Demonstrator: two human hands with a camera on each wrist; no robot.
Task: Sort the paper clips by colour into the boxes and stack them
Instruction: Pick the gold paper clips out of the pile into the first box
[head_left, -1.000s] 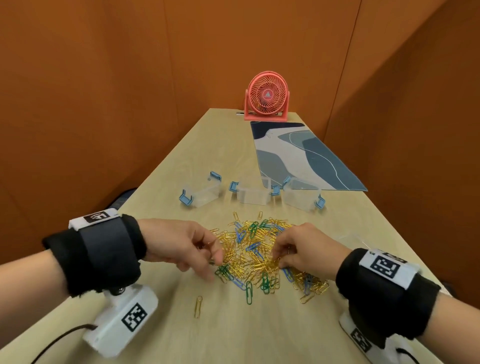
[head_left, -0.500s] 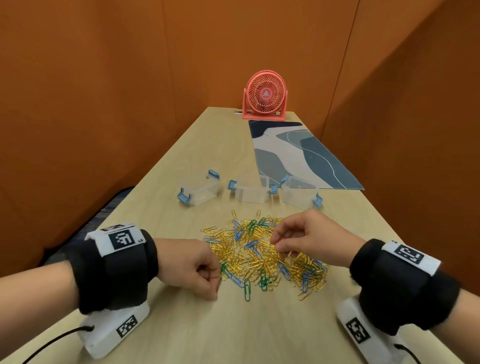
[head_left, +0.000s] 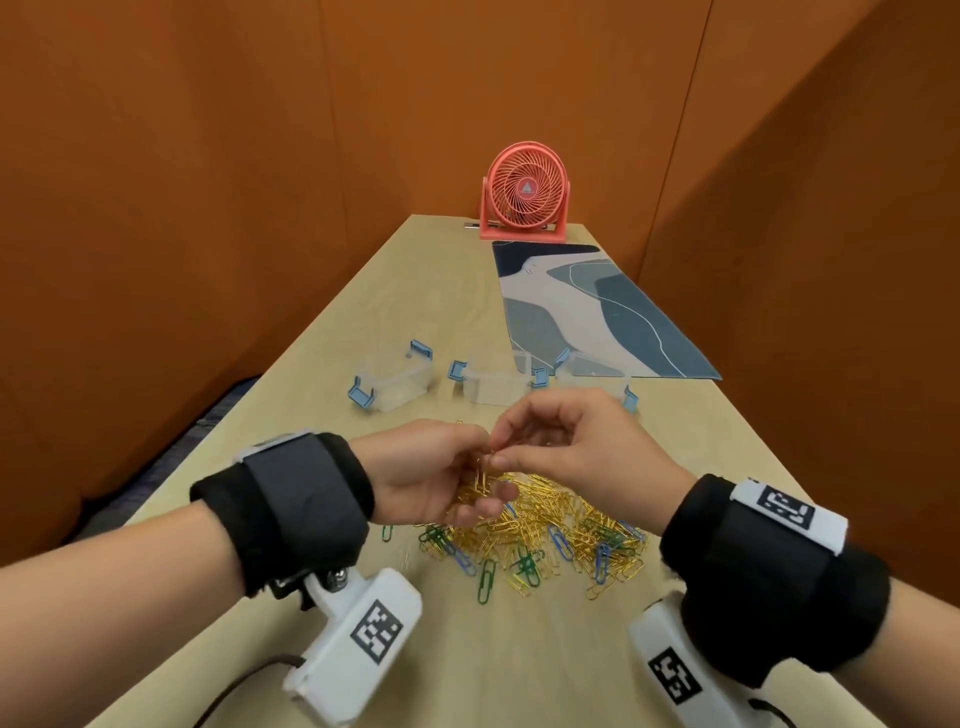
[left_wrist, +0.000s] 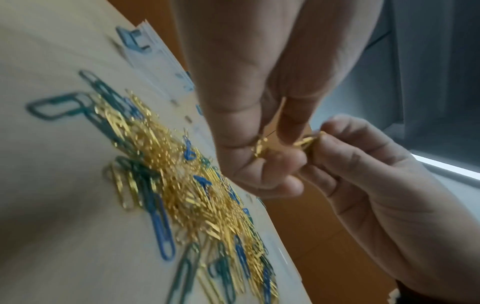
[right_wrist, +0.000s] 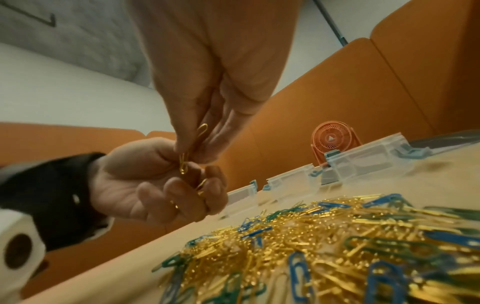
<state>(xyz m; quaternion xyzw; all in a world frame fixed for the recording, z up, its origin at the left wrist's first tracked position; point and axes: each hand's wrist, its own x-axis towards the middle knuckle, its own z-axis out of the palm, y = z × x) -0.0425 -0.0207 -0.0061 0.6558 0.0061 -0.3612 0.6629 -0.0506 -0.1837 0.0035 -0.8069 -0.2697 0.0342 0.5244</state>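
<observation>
Both hands are raised above the heap of paper clips (head_left: 540, 535), which lies mid-counter, nearer the front edge than the boxes. The left hand (head_left: 431, 473) cups a small bunch of gold clips (head_left: 480, 475) in its curled fingers (right_wrist: 182, 195); the right hand (head_left: 576, 447) pinches one gold clip (right_wrist: 191, 148) between thumb and forefinger, right at the left hand's fingertips. Gold, blue and green clips are mixed in the heap, with a lone green clip (head_left: 485, 582) lying just off its near edge. Three clear boxes (head_left: 493, 384) with blue latches sit in a row beyond the heap, apart from it; the rightmost overlaps the near corner of a patterned mat (head_left: 582, 312). Bare counter (head_left: 545, 665) lies between heap and front edge, and between the boxes and a pink fan (head_left: 525, 193) at the far end. Orange walls close in on both sides.
</observation>
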